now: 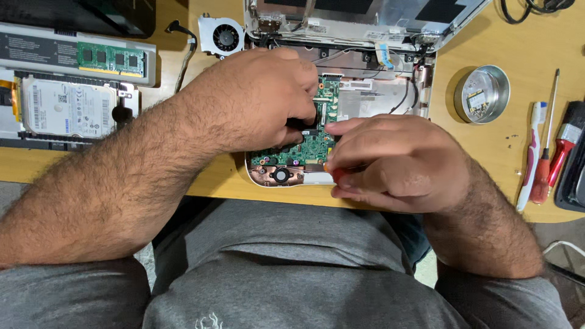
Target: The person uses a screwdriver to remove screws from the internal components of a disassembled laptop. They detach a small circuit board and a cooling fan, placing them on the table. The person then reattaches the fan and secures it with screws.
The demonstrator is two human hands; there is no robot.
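Observation:
An opened laptop base (420,97) lies on the wooden desk with its green circuit board (317,143) exposed. My left hand (256,97) rests on the board, its fingertips pinched on a small dark part near the board's middle. Just right of it, my right hand (396,161) is closed around a red-handled tool (337,175) whose tip is hidden under my fingers. Both hands cover much of the board. The laptop's lid frame (365,18) lies open at the far edge.
A hard drive (67,109), a memory stick (109,59) and a dark laptop part lie at the left. A small fan (222,36) sits beside the hinge. At the right are a round metal tin (484,94), a toothbrush (531,152), screwdrivers (548,152) and a brush (563,149).

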